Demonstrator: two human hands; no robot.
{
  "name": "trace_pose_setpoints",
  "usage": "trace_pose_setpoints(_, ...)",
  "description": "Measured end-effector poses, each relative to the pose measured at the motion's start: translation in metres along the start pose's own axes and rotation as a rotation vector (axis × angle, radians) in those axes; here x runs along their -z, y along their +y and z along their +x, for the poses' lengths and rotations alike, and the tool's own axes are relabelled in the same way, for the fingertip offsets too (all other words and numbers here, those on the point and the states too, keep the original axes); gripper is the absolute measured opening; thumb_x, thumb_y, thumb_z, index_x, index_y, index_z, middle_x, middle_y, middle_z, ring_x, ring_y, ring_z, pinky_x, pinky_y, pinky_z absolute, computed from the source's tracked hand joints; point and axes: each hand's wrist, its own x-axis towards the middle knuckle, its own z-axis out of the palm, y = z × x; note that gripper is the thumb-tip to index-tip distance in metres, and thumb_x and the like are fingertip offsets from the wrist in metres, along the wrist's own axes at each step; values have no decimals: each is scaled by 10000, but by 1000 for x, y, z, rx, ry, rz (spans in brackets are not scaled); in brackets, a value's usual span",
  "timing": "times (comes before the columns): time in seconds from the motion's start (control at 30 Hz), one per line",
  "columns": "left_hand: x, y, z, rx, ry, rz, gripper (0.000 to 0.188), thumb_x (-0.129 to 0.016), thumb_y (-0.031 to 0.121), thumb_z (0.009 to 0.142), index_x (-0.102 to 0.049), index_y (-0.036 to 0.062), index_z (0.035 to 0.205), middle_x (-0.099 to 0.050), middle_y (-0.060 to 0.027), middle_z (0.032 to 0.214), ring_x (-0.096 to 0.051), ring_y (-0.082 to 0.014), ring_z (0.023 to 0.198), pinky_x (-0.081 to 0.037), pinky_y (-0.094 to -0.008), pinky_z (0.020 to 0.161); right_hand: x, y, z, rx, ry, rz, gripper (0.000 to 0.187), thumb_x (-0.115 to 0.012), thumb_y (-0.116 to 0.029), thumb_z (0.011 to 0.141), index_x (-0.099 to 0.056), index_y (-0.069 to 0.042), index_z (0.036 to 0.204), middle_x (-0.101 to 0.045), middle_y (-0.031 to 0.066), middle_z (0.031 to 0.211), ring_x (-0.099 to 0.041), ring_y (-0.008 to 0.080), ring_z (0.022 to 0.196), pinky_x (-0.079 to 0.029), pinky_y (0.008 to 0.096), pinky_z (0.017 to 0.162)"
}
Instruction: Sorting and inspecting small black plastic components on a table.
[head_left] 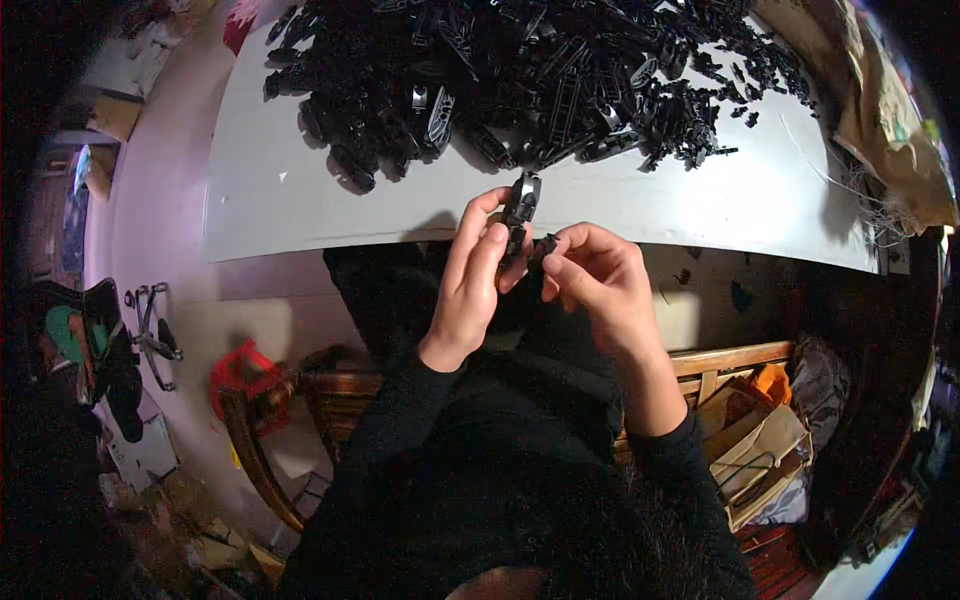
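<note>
Just in front of the table's near edge, my left hand is closed around a long black plastic part, which stands roughly upright between thumb and fingers. Close beside it on the right, my right hand pinches a small dark piece between thumb and forefinger. The small piece is near the lower end of the long part; whether the two touch I cannot tell. Beyond my hands, a large heap of black plastic parts covers the far side of the white table.
Smaller black pieces lie at the heap's right end. A brown paper bag and thin tangled strands are at the table's right. Behind me are a wooden bench, a cardboard box and a red bag.
</note>
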Motion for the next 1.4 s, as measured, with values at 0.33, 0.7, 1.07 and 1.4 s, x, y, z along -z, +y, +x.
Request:
trace_pose_setpoints(0.33,7,-9,1,-412,-257,555,481,-382,154,947,-242,-51,1359,-342,-228,1368,-349,-311,1275,-275,-362,1034,-7,-5,-2,174,51,-336,126,-548,-15,846,-569,26,964,-577,3,800,-496,32,643,-407,172,559)
trace_pose_setpoints(0.7,11,-12,-2,-347,-225,513,486,-419,104,926,-256,-30,1364,-419,-240,1309,-461,-307,1192,-365,-344,961,-14,-6,-2,185,173,-154,213,-602,-46,838,-517,13,1025,-528,3,707,-487,58,590,-395,183,515)
trace_pose_setpoints(1.07,42,-12,-18,-209,-360,722,506,-497,42,858,-350,52,1342,-477,-172,1279,-555,-305,1075,-464,-359,849,7,41,-2,3,-104,-319,266,-644,-95,830,-499,10,1026,-564,25,791,-523,57,593,-421,197,484)
trace_pose_setpoints(1.4,44,-2,-10,-184,-508,776,544,-546,18,824,-364,59,1336,-468,-147,1298,-502,-308,1143,-433,-360,916,8,32,-5,81,-93,-630,290,-686,-140,795,-528,9,987,-571,69,712,-530,75,571,-424,229,497)
